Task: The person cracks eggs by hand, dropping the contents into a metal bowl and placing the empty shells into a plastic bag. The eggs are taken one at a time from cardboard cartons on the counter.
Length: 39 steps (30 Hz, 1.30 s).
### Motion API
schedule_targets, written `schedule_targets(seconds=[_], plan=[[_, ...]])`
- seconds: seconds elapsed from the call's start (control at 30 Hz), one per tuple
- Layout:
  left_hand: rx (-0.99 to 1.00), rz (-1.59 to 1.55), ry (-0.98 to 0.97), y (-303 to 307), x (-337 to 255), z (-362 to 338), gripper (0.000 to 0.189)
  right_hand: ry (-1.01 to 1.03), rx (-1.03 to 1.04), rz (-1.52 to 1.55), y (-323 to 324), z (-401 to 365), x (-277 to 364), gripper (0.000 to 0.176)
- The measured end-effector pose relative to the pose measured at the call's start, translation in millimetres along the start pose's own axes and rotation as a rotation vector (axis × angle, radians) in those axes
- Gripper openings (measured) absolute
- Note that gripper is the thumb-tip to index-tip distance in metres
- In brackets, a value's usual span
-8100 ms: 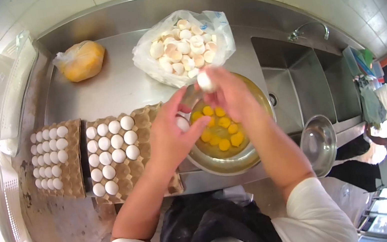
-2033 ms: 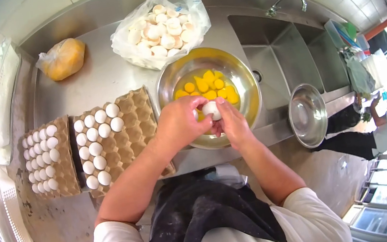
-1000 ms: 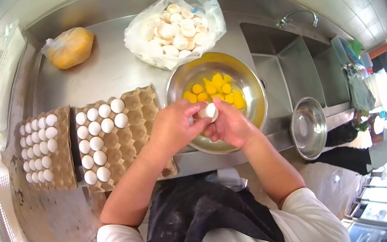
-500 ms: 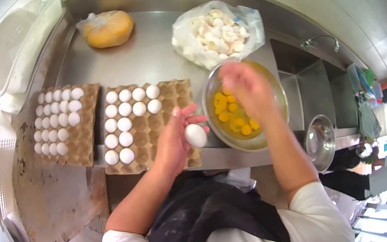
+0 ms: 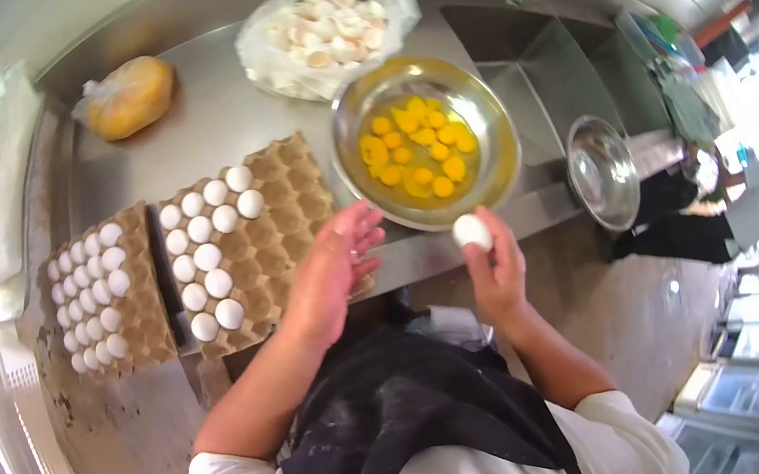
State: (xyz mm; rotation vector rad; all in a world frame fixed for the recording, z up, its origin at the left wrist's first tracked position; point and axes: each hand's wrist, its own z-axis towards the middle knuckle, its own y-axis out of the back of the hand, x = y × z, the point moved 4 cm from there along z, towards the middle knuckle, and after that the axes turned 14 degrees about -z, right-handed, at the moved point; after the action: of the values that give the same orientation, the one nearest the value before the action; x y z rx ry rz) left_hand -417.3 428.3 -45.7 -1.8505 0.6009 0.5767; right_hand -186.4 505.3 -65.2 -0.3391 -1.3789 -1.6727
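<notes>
A whole white egg (image 5: pixel 471 233) is pinched in my right hand (image 5: pixel 498 268), just off the near rim of a metal bowl (image 5: pixel 497 154). Several yolks (image 5: pixel 418 146) lie in clear egg white inside that bowl. My left hand (image 5: pixel 333 269) has its fingers apart and nothing in it, over the right edge of a cardboard egg tray (image 5: pixel 284 227). White eggs (image 5: pixel 206 257) fill the left part of this tray; its right cups are bare. Left of it is a second egg tray (image 5: pixel 147 323) with more eggs. Behind the bowl, a clear plastic bag (image 5: pixel 256 50) holds broken eggshells (image 5: pixel 332 28).
At the back left of the steel counter (image 5: pixel 215 74) lies a tied bag of yellow stuff (image 5: pixel 129 98). Sink basins (image 5: pixel 526 95) are on the right, with another metal bowl (image 5: pixel 603 174) at the counter's edge. A person in dark clothing (image 5: pixel 685 223) is farther right.
The egg has passed from my left hand to my right. My right hand has come back from over the bowl to its near side. The camera view has shifted.
</notes>
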Motion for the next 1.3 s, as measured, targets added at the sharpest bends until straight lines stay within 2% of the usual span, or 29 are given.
schedule_targets(seconds=[0.07,0.13,0.27,0.33,0.47,0.5,0.6,0.63,0.7,0.77,0.83,0.87,0.93,1.03,1.3], plan=[[0.012,-0.004,0.024,1,-7,-5,0.069,-0.103,-0.098,-0.03,14,-19,-38,0.048],[0.017,-0.06,0.048,2,-13,-7,0.064,-0.055,-0.149,-0.286,23,-29,-57,0.048],[-0.027,-0.014,0.062,2,-11,-5,0.065,-0.054,-0.141,-0.36,18,-41,-73,0.047],[0.002,0.026,0.091,4,-9,-3,0.063,-0.036,-0.249,-0.308,15,-40,-72,0.047],[0.01,0.058,0.121,-3,-8,-2,0.056,0.013,-0.16,-0.493,3,-47,-92,0.047],[0.01,0.063,0.109,-3,-10,-1,0.056,0.021,-0.166,-0.486,5,-36,-85,0.047],[0.02,0.224,0.114,-7,-11,7,0.051,-0.053,-0.225,-0.189,20,-11,-55,0.046],[0.08,0.281,0.067,-11,-12,12,0.049,-0.049,-0.233,-0.191,24,1,-40,0.046],[0.194,0.394,-0.025,-20,-15,20,0.051,-0.405,-0.009,0.446,20,23,-23,0.044],[0.186,0.413,-0.059,-35,-22,36,0.055,-0.574,0.223,0.797,10,50,4,0.042],[0.222,0.765,-0.286,-59,-38,50,0.053,-0.678,0.383,0.85,-5,70,12,0.044],[0.192,0.821,-0.39,-68,-43,57,0.048,-0.667,0.388,0.854,-9,78,13,0.044],[0.161,0.892,-0.444,-76,-46,70,0.046,-0.63,0.51,0.927,-23,93,14,0.045],[0.093,1.01,-0.49,-78,-48,83,0.042,-0.584,0.581,0.906,-35,109,13,0.047],[-0.029,1.151,-0.586,-67,-44,94,0.04,-0.483,0.652,0.737,-53,128,5,0.047]])
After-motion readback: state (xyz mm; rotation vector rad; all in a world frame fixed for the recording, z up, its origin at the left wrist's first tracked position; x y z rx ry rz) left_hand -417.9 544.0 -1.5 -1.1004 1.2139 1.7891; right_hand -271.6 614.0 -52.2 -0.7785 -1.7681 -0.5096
